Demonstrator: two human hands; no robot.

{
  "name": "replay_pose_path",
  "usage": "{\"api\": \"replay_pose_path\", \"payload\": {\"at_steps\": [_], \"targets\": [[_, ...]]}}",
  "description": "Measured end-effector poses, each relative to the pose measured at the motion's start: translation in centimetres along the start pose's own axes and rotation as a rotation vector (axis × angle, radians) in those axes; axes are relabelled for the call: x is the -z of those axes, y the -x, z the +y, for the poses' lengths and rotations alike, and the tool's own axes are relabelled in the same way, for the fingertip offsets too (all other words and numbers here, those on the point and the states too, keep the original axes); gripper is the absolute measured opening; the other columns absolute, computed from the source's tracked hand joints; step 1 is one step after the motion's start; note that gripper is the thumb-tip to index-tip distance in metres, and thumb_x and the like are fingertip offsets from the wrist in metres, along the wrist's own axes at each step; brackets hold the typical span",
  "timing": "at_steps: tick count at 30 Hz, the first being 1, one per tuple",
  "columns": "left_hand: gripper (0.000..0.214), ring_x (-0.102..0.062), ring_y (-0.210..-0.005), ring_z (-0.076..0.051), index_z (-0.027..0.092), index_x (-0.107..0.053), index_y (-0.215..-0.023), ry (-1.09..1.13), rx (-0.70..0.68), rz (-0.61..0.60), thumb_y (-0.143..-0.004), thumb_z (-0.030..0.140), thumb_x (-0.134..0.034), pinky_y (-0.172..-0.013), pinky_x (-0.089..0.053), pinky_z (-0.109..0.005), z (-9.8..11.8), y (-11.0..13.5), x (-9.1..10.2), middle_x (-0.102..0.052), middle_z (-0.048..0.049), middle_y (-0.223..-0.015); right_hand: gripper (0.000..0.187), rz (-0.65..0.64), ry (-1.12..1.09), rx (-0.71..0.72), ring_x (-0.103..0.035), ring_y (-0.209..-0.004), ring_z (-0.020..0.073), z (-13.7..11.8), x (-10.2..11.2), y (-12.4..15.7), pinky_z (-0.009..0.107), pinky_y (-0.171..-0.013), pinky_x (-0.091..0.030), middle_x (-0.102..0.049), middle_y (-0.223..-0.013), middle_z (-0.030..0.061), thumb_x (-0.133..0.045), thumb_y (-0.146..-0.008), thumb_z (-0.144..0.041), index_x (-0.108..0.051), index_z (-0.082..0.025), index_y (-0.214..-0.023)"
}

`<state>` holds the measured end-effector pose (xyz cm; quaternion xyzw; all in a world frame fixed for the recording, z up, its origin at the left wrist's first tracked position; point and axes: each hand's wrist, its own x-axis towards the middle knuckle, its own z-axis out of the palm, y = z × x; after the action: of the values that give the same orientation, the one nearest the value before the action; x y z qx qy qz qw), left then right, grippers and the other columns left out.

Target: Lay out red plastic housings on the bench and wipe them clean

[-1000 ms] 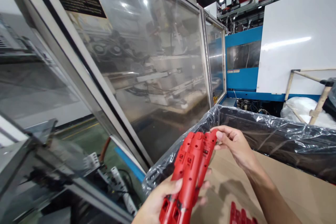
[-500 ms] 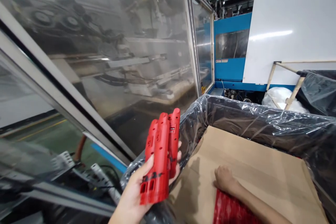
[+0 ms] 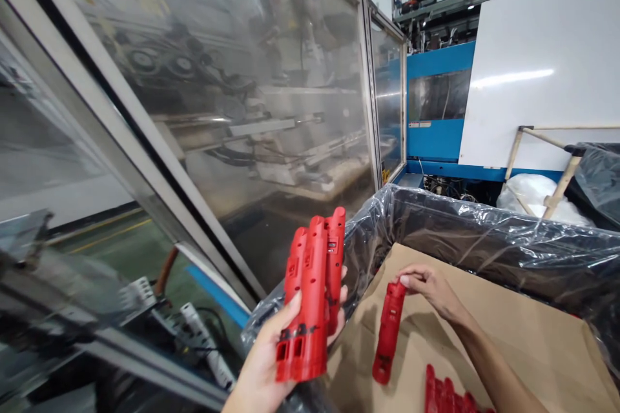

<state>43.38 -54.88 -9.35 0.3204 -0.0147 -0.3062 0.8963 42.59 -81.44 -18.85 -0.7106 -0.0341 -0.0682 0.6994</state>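
Observation:
My left hand (image 3: 264, 361) grips a bunch of three long red moulded plastic parts (image 3: 312, 297), held upright over the edge of a lined bin. My right hand (image 3: 426, 287) is inside the bin, pinching the top of a single red plastic part (image 3: 388, 332) that hangs from its fingers just above a brown cardboard sheet (image 3: 513, 342). More red parts (image 3: 445, 397) lie stacked on the cardboard at the bottom edge of the view, partly cut off.
A black bin with a clear plastic liner (image 3: 504, 248) lies ahead. To the left stands a metal-framed clear machine guard (image 3: 271, 110), with wiring and white terminal strips (image 3: 198, 342) low down. Beyond are a blue and white machine (image 3: 484, 90) and a bagged white load (image 3: 537, 197).
My right hand has lifted from the red stack on the cardboard and now holds a single red part. My left hand still holds its bunch, and the view has shifted slightly.

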Motion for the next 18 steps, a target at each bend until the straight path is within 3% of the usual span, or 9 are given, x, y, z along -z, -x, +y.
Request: {"api": "replay_pose_path", "payload": {"at_steps": [3,7,11,14,18], "targets": [[0.032,-0.068,-0.099,-0.030,0.025,-0.075,-0.098,0.022,0.000,-0.010,-0.067,0.019,-0.080,-0.083,-0.059,-0.037,0.0,-0.1,0.4,-0.072,-0.0089,-0.112,0.040,0.076,-0.082,0.051,-0.068,-0.081,0.0186,-2.2,0.5,0.3,0.030,-0.072,-0.054,-0.075,-0.090,0.0081,-0.070,-0.073,-0.054,-0.072,-0.017,-0.088],[0.035,-0.068,-0.098,-0.031,0.022,-0.072,-0.106,0.016,0.017,-0.066,-0.071,0.022,-0.076,-0.082,-0.059,-0.038,0.1,0.0,0.7,-0.068,-0.0118,-0.118,0.038,0.166,-0.159,0.115,-0.068,-0.077,0.0182,-4.2,1.1,0.8,0.028,-0.067,-0.054,-0.075,-0.086,0.0079,-0.073,-0.071,-0.053,-0.072,-0.018,-0.084],[0.034,-0.066,-0.103,-0.031,0.021,-0.068,-0.115,0.002,0.023,-0.046,-0.081,0.022,-0.067,-0.088,-0.057,-0.040,0.4,0.1,0.9,-0.064,-0.0133,-0.123,0.036,0.191,-0.202,0.143,-0.067,-0.078,0.0182,-5.0,1.5,0.9,0.027,-0.068,-0.053,-0.073,-0.084,0.0061,-0.074,-0.073,-0.051,-0.068,-0.018,-0.086],[0.035,-0.066,-0.103,-0.032,0.025,-0.067,-0.116,-0.002,0.005,-0.044,-0.080,0.022,-0.067,-0.088,-0.057,-0.042,0.6,0.0,0.9,-0.065,-0.0125,-0.123,0.041,0.138,-0.223,0.084,-0.067,-0.079,0.0172,-3.4,1.5,0.5,0.029,-0.072,-0.053,-0.069,-0.082,0.0026,-0.065,-0.078,-0.058,-0.059,-0.020,-0.093],[0.046,-0.067,-0.100,-0.032,0.034,-0.062,-0.122,0.007,0.001,-0.001,-0.079,0.021,-0.068,-0.085,-0.058,-0.047,0.5,0.3,0.3,-0.066,-0.0087,-0.123,0.049,-0.013,-0.130,-0.161,-0.066,-0.064,0.0143,2.2,1.7,0.4,0.029,-0.061,-0.053,-0.060,-0.073,-0.0015,-0.047,-0.085,-0.067,-0.052,-0.019,-0.095]]}}
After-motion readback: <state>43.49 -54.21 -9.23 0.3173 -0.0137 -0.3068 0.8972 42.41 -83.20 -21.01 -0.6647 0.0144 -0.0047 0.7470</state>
